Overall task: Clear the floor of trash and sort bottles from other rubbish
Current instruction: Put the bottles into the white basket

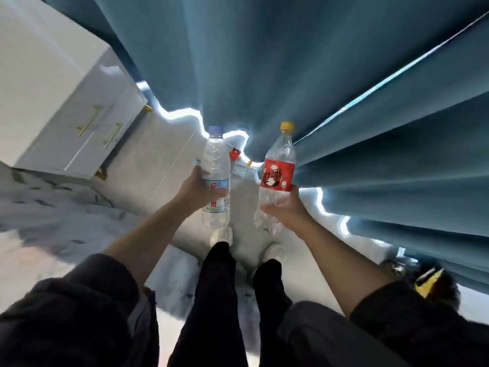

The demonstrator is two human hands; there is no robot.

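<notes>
My left hand (197, 190) grips a clear water bottle (216, 160) with a blue cap and a white-blue label, held upright above the floor. My right hand (284, 209) grips a clear bottle (279, 165) with a yellow cap and a red label, tilted slightly right. Both bottles look empty. Between them, on the floor by the curtain hem, lies another bottle (242, 165) with a red cap; most of it is hidden.
A blue curtain (344, 88) hangs ahead and along the right. A white cabinet (68, 107) with gold handles stands at the left, above a bed's patterned cover (47, 213). A yellow and black item (428, 280) lies at the right. My feet stand on the pale floor (158, 165).
</notes>
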